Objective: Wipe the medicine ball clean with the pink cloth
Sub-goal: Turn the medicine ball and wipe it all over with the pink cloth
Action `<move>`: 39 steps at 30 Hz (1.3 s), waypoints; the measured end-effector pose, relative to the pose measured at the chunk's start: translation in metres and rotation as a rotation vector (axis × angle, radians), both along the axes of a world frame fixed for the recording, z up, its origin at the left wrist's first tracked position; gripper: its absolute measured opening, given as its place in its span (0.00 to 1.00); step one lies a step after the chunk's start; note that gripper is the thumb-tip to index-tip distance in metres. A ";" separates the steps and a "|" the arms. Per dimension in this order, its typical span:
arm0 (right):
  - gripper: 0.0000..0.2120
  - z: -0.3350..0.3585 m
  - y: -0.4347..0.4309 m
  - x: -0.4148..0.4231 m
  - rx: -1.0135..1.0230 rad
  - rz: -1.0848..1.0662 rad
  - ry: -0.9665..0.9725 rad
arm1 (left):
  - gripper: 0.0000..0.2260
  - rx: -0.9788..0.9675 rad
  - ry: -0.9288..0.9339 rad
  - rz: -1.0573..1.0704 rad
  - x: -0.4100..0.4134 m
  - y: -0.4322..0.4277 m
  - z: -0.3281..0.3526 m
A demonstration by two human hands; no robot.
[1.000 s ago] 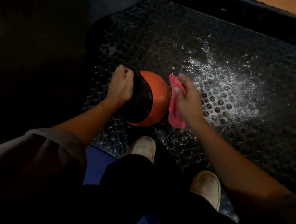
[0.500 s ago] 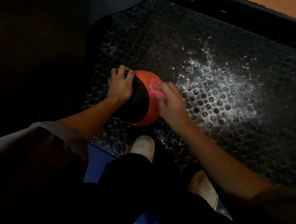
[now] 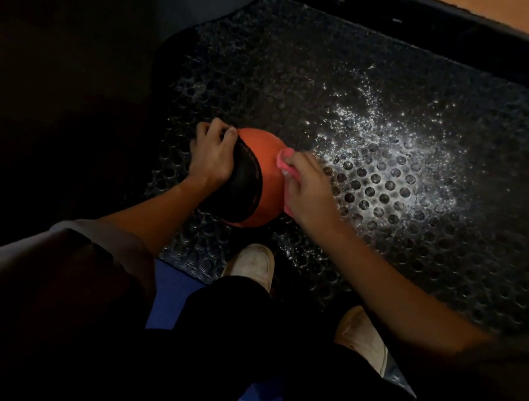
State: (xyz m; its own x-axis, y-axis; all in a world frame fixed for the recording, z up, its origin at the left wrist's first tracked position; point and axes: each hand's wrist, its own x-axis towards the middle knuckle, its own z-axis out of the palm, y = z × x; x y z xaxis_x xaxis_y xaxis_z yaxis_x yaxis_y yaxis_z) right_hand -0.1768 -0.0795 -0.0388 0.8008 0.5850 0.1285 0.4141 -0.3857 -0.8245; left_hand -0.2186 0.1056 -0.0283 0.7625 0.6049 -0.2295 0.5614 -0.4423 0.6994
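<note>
Resting on a black perforated rubber mat (image 3: 417, 276), the medicine ball (image 3: 268, 180) sits just ahead of the person's feet in the head view. It is orange on its right side, with a black panel (image 3: 244, 186) on its left. The left hand (image 3: 211, 157) lies on the panel side with its fingers curled over the ball's upper left edge, so that grip is closed on the ball. The right hand (image 3: 309, 193) is at the ball's right flank, its grip closed on the pink cloth (image 3: 283, 163), which is bunched under the curled fingers and pressed against the orange surface. Pink shows at the fingertips and again below the palm. A patch of white powder (image 3: 384, 157) is scattered over the mat's holes to the right of the ball. Closer in, 2 pale shoes show below dark trousers: the left shoe (image 3: 254, 264) at the mat's near edge just behind the ball, the right shoe (image 3: 362, 337) further back. A strip of blue floor (image 3: 172, 289) lies beside them.
</note>
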 end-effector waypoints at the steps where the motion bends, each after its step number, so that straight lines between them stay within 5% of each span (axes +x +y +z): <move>1: 0.09 0.004 0.001 -0.007 0.042 0.055 -0.059 | 0.13 -0.024 -0.008 0.002 -0.001 0.002 -0.002; 7: 0.07 -0.001 -0.018 0.005 -0.047 0.023 0.202 | 0.11 -0.130 -0.071 -0.007 -0.016 0.014 -0.007; 12: 0.14 0.003 -0.023 0.020 -0.037 -0.218 0.412 | 0.13 -0.088 -0.085 -0.011 -0.022 0.027 -0.008; 17: 0.14 0.024 0.004 0.029 -0.031 -0.167 0.225 | 0.16 0.005 0.064 0.079 -0.020 0.011 0.001; 23: 0.13 0.014 0.036 -0.004 -0.190 0.277 -0.216 | 0.14 0.121 0.038 -0.054 -0.024 0.006 0.000; 27: 0.08 0.007 0.033 0.009 -0.206 0.035 -0.074 | 0.11 0.165 0.049 -0.088 -0.021 -0.003 0.004; 31: 0.10 0.018 0.039 0.004 -0.202 0.235 -0.183 | 0.10 0.163 0.100 -0.070 -0.018 -0.008 0.007; 36: 0.10 0.001 0.023 0.020 -0.235 0.025 0.050 | 0.10 0.153 0.054 -0.094 -0.025 -0.006 0.007; 39: 0.09 0.010 0.033 0.007 -0.122 0.108 -0.001 | 0.10 0.142 0.026 -0.102 -0.029 -0.003 0.004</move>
